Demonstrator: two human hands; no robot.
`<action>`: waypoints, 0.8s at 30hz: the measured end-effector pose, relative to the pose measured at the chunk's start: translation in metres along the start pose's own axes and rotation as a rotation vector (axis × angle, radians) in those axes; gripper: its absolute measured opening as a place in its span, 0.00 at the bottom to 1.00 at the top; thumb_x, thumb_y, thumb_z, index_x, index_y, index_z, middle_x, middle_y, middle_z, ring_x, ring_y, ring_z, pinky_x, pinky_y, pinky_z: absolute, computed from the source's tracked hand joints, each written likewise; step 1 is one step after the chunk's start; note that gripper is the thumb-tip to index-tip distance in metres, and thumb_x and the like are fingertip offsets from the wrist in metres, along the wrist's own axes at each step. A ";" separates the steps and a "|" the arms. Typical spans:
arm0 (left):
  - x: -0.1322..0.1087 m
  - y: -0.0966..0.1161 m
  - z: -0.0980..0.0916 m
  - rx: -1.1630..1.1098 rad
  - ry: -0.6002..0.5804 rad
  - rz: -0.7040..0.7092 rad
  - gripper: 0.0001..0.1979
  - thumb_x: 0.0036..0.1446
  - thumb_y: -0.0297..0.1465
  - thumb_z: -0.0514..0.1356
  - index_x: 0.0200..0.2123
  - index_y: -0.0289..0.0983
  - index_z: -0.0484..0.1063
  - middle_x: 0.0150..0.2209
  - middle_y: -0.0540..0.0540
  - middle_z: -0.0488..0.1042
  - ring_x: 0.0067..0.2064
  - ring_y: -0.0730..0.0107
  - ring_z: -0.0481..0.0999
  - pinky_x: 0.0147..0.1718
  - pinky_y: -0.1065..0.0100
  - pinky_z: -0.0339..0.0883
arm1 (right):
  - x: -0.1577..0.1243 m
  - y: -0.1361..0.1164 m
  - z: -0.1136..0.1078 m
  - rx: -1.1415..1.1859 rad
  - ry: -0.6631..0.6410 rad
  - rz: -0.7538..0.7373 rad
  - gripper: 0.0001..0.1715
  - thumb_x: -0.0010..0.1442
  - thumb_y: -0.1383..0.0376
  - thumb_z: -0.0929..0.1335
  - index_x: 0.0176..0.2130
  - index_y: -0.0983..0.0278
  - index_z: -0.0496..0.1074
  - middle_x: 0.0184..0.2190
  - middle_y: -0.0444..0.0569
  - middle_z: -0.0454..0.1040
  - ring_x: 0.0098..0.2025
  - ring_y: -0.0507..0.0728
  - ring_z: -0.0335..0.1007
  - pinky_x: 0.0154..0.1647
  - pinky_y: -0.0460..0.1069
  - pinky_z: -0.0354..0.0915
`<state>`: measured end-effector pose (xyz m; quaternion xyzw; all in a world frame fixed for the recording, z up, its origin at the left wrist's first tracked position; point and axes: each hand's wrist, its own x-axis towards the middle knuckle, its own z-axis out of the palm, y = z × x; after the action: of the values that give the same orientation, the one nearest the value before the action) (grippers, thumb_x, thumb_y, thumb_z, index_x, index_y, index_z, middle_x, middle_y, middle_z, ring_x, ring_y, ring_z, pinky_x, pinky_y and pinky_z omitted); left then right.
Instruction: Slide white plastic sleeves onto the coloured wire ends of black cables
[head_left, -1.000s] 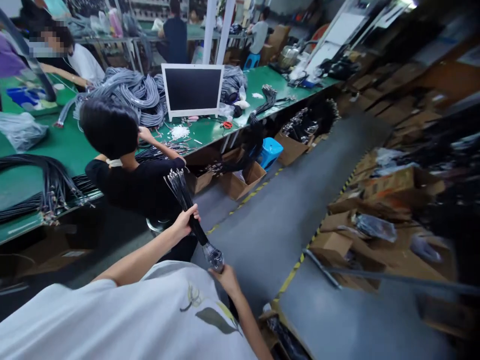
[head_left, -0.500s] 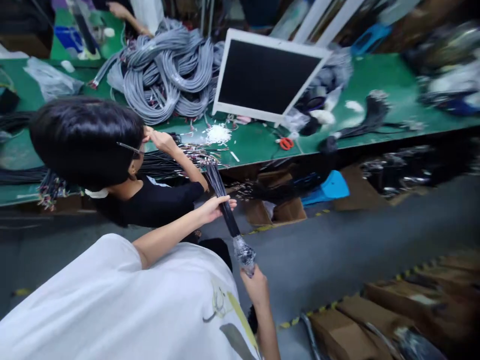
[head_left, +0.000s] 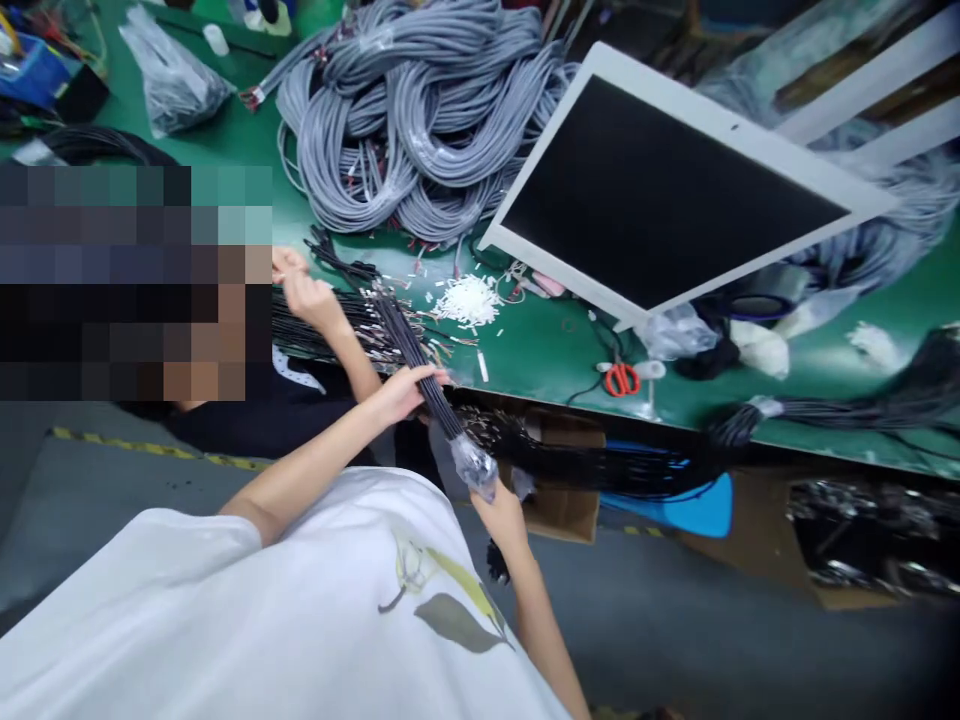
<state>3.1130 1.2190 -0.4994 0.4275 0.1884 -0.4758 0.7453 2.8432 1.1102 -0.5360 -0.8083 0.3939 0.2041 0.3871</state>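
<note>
A bundle of black cables (head_left: pixel 444 412) slants between my two hands, its far end over the bench edge among other cables. My left hand (head_left: pixel 409 393) supports the bundle around its middle, with the thumb across the top and the fingers underneath. At the near end, clear plastic wrap (head_left: pixel 474 466) covers the bundle, and my right hand (head_left: pixel 501 512) is closed on that wrapped end. Beyond the bundle's far tip, more black cables with bare coloured wire ends (head_left: pixel 360 325) lie on the green bench, beside a pile of small white pieces (head_left: pixel 469 300).
A co-worker's hands (head_left: pixel 304 290) are raised at the bench on the left. Coiled grey cables (head_left: pixel 420 120) and a white-framed monitor (head_left: pixel 675 190) stand behind. Red-handled scissors (head_left: pixel 622 379) lie near the bench edge. Below are a cardboard box (head_left: pixel 566 510) and a blue bin (head_left: pixel 701 505).
My view has come closer to the bench and turned. Both hands have carried the cable bundle forward, so its far end now reaches over the bench. The grip on it looks unchanged.
</note>
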 end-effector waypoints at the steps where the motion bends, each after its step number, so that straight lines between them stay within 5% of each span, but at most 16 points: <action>1: 0.011 0.006 0.011 -0.015 0.010 0.025 0.04 0.64 0.23 0.61 0.35 0.30 0.75 0.35 0.41 0.82 0.37 0.67 0.82 0.42 0.66 0.75 | 0.015 -0.005 -0.022 -0.040 0.003 -0.012 0.22 0.60 0.60 0.66 0.51 0.65 0.75 0.42 0.62 0.82 0.50 0.73 0.79 0.49 0.60 0.69; 8: 0.105 0.056 0.067 -0.093 0.122 0.240 0.03 0.56 0.21 0.62 0.34 0.32 0.75 0.30 0.46 0.79 0.37 0.70 0.80 0.49 0.64 0.74 | 0.138 -0.061 -0.140 -0.489 0.012 -0.171 0.22 0.67 0.62 0.63 0.56 0.68 0.70 0.44 0.65 0.81 0.47 0.71 0.79 0.44 0.56 0.67; 15: 0.159 0.108 0.065 -0.087 0.323 0.447 0.07 0.61 0.19 0.56 0.33 0.35 0.69 0.31 0.50 0.77 0.41 0.73 0.79 0.55 0.66 0.69 | 0.248 -0.126 -0.165 -0.618 -0.002 -0.312 0.23 0.67 0.59 0.63 0.56 0.66 0.70 0.44 0.64 0.80 0.47 0.69 0.79 0.42 0.53 0.64; 18: 0.145 0.109 0.061 -0.016 0.382 0.462 0.10 0.61 0.16 0.57 0.34 0.37 0.69 0.35 0.49 0.79 0.46 0.72 0.80 0.56 0.65 0.68 | 0.279 -0.141 -0.158 -0.630 -0.038 -0.344 0.23 0.66 0.58 0.62 0.56 0.65 0.72 0.45 0.63 0.80 0.48 0.68 0.78 0.40 0.52 0.62; 21: 0.092 0.097 0.055 0.117 0.331 0.498 0.11 0.56 0.17 0.64 0.38 0.38 0.77 0.41 0.46 0.81 0.48 0.65 0.80 0.55 0.62 0.70 | 0.302 -0.144 -0.147 -0.673 -0.070 -0.339 0.23 0.66 0.58 0.63 0.56 0.66 0.72 0.45 0.64 0.80 0.48 0.68 0.78 0.39 0.51 0.60; 23: 0.046 0.090 0.039 0.310 0.348 0.712 0.10 0.57 0.26 0.70 0.43 0.41 0.79 0.43 0.45 0.80 0.48 0.61 0.80 0.51 0.61 0.72 | 0.312 -0.141 -0.140 -0.702 -0.099 -0.298 0.25 0.67 0.56 0.64 0.57 0.67 0.70 0.46 0.65 0.80 0.48 0.68 0.77 0.40 0.52 0.60; 24: 0.025 0.087 0.026 0.405 0.460 0.883 0.10 0.57 0.32 0.70 0.44 0.41 0.79 0.42 0.45 0.79 0.46 0.61 0.79 0.49 0.62 0.72 | 0.316 -0.138 -0.136 -0.708 -0.116 -0.271 0.27 0.68 0.54 0.64 0.58 0.68 0.69 0.46 0.66 0.80 0.48 0.68 0.77 0.40 0.52 0.61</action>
<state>3.1975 1.1997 -0.4618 0.6946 0.0537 -0.0379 0.7164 3.1479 0.9059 -0.5881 -0.9238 0.1662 0.3197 0.1292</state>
